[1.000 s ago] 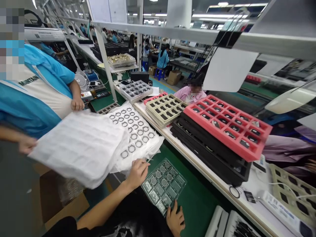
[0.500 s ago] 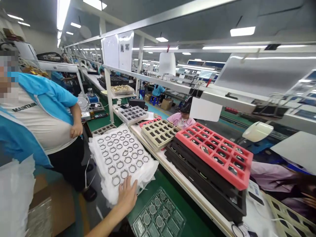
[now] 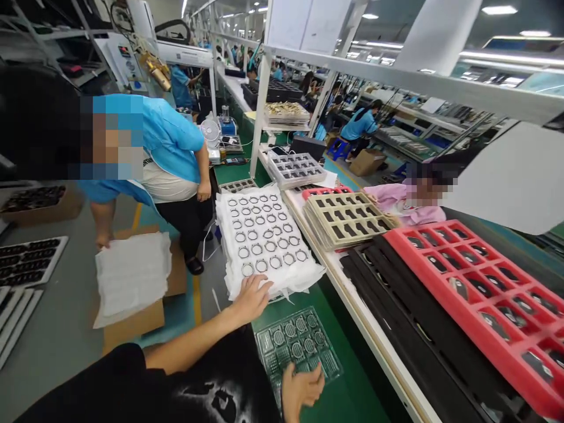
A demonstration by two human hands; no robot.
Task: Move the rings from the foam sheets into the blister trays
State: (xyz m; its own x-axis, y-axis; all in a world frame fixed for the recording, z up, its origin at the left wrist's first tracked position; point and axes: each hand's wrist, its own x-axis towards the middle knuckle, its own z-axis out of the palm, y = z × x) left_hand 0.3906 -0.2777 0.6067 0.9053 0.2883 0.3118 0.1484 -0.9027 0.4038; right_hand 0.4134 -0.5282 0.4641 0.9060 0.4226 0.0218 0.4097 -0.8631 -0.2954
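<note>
My left hand (image 3: 252, 298) lies with its fingers stretched out on the near edge of a white foam sheet (image 3: 230, 284). Rows of thin dark metal rings (image 3: 247, 269) rest on this sheet, which tops a stack on the green bench. Lower down, my right hand (image 3: 302, 389) is open, palm partly up and fingers apart, with nothing in it. It is at the near edge of a clear plastic blister tray (image 3: 337, 365) with round and rectangular pockets, partly covering it. Whether it touches the tray I cannot tell.
A co-worker in a blue jacket (image 3: 170, 126) stands at left, one hand on a white sheet (image 3: 132, 276) over a cardboard box (image 3: 132, 326). Along the right shelf sit a beige tray (image 3: 348, 217), black trays (image 3: 396, 305) and a red tray (image 3: 480, 299). A person in pink (image 3: 392, 200) sits beyond.
My view has swung left and down. My right hand has come into view by the blister tray. My left hand stays at the foam's edge. The co-worker has bent over, holding a white sheet.
</note>
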